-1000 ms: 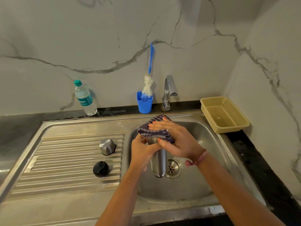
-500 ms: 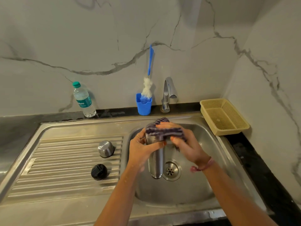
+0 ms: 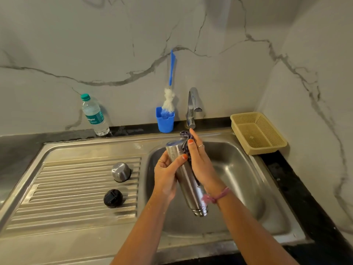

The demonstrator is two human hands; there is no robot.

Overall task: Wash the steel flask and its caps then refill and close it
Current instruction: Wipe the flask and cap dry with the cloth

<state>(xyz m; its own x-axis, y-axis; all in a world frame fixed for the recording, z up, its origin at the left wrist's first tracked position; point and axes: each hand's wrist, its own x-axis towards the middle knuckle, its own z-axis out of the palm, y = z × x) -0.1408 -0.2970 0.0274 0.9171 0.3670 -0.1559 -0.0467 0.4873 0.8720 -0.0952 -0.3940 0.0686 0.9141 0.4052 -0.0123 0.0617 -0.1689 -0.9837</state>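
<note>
Slid down off the flask top since half a second ago: cloth (image 3: 186, 142) now bunched along the right side, steel flask (image 3: 186, 176) tilted over the sink basin (image 3: 240, 175), top leaning away and left.

On the counter at far left, plastic water bottle (image 3: 94, 115) upright by the wall; on the ribbed drainboard (image 3: 57, 190), steel cap (image 3: 121, 171) and, nearer, black cap (image 3: 113, 198), apart from each other. Left hand (image 3: 165, 175) wrapped round the flask's upper body, thumb across the front. Behind, blue holder (image 3: 165, 121) with bottle brush (image 3: 169, 100), then tap (image 3: 192, 109). Right hand (image 3: 200, 165) pressing the cloth to the flask with fairly straight fingers, index raised. Beige basket (image 3: 267, 148) at far right.
</note>
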